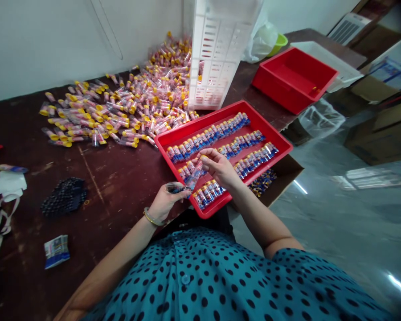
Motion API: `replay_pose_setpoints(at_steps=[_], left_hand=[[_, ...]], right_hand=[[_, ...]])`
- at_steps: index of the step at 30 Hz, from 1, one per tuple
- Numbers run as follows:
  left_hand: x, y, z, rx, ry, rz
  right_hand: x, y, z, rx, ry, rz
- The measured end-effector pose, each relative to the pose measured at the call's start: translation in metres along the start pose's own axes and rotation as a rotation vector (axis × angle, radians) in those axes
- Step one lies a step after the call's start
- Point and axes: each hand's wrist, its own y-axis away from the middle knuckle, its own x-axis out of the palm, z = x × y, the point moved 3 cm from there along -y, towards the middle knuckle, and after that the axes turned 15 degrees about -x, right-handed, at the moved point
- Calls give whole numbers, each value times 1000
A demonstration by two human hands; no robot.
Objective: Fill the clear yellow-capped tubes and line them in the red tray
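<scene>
Over the red tray (pixel 217 209), both hands meet on one small clear plastic tube (pixel 194 176) with pink print. My left hand (pixel 169 200) pinches its lower end; a dark, see-through piece (pixel 174 187) also shows in these fingers, too blurred to name. My right hand (pixel 218 168) grips the tube's upper end between thumb and fingers, which partly hide it. Rows of small tubes (pixel 209 192) with yellow caps and blue lower ends lie side by side in the tray. Behind the left hand spreads a heap of yellow-capped pink tubes (pixel 120 113) on the dark table (pixel 120 178).
A white slotted crate (pixel 210 62) stands upright behind the tray. Further right are a red bin (pixel 277 84) and a white tray (pixel 347 71). An open cardboard box (pixel 284 180) with small items sits below. Dark cloth (pixel 64 196) and a packet (pixel 56 252) lie left.
</scene>
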Motion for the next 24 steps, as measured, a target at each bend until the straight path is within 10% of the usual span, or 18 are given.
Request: replay_pose_setpoints(at_steps=[24], left_hand=[[25,14,1,-155,185,124]], right_hand=[[12,70,-15,-224,410,-3]])
